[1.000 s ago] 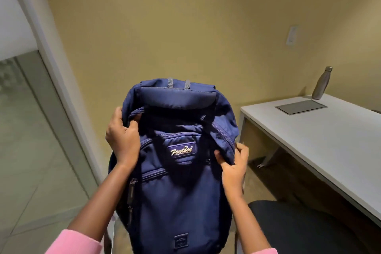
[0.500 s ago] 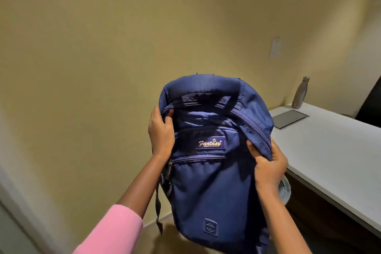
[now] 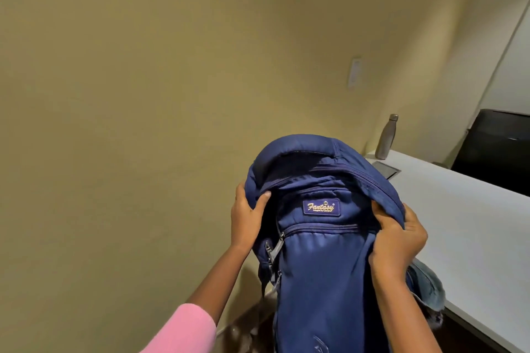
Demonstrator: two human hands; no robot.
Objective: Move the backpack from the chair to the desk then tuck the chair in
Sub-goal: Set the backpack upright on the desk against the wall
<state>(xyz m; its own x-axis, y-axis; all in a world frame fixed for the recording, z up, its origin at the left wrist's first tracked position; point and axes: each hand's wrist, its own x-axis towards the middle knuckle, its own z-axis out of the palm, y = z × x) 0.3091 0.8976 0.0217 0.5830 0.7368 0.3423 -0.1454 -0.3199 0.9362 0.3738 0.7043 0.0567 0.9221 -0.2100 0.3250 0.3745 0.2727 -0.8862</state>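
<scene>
I hold a navy blue backpack (image 3: 321, 252) upright in the air, its "Fantasy" label facing me. My left hand (image 3: 246, 218) grips its upper left side with the thumb on the front. My right hand (image 3: 397, 241) clutches the fabric on its upper right side. The backpack hangs beside the near left end of the white desk (image 3: 464, 238), which runs along the right. The chair is out of view. A pale blue cloth (image 3: 427, 286) shows behind the bag's right edge.
A steel bottle (image 3: 387, 136) stands at the desk's far end, next to a grey flat pad (image 3: 385, 170). A black object (image 3: 496, 149) stands behind the desk on the right. A beige wall with a light plate (image 3: 355, 73) fills the background.
The backpack has moved right, toward the desk, and the view has swung right and up with it. Both hands keep the same grip. The chair seat left the view.
</scene>
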